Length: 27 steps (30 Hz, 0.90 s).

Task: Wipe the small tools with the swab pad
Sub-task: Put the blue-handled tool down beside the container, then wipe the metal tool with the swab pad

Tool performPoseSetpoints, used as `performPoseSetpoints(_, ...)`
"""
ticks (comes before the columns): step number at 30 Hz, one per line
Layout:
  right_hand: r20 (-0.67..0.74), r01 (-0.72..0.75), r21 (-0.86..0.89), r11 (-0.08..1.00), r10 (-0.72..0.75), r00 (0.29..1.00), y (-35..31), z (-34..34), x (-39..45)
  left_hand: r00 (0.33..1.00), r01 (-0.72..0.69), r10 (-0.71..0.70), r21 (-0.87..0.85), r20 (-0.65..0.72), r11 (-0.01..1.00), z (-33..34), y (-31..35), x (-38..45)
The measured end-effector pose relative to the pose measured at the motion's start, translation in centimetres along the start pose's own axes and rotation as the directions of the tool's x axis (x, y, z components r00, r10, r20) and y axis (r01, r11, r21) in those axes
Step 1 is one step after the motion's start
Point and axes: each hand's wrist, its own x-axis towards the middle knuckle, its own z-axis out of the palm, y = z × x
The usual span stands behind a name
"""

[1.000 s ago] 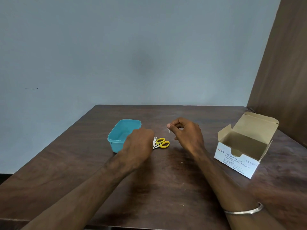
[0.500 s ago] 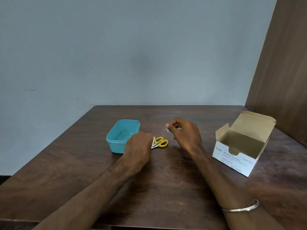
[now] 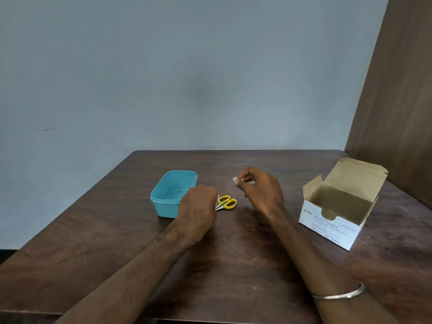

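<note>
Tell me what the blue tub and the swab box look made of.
Blue tub: likely plastic, with smooth moulded walls and a rounded rim. Swab box: cardboard, with a printed white outside, raw brown inside and creased flaps.

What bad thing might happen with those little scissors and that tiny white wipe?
The left hand covers the blade end of the scissors, so a careless grab might nick a finger. The right hand pinches the swab only by its edge, so it may slip and fall onto the table.
</note>
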Motion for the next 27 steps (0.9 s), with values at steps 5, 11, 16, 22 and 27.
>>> performPoseSetpoints(5, 0.008, 0.009, -0.013, 1.000, -0.009, 1.000, 0.2, 0.0, 0.1, 1.000, 0.002, -0.001, 0.069, -0.020, 0.998, -0.1, 0.3, -0.2)
performPoseSetpoints(11, 0.005, -0.032, 0.000, 0.999, 0.032, 0.999, 0.4, 0.1, 0.4, 0.991, -0.006, 0.036, 0.226, -0.127, 0.974, -1.5, 0.3, -0.1)
performPoseSetpoints(16, 0.022, -0.106, 0.187, 0.977, 0.104, 0.994, 0.3, 0.2, 0.3, 0.986, 0.006, -0.026, -0.122, -0.164, 0.992, -3.8, -0.8, 1.4)
performPoseSetpoints(22, 0.078, -0.190, 0.517, 0.835, 0.175, 0.981, -1.1, -0.4, -0.4, 0.991, 0.000, -0.110, -0.829, -0.074, 0.560, -1.7, -0.6, 2.9)
performPoseSetpoints(27, 0.108, -0.205, 0.599, 0.774, 0.176, 0.979, -1.5, -0.9, -0.5, 0.994, 0.006, -0.105, -0.967, -0.021, 0.254, 0.6, 0.4, 4.2)
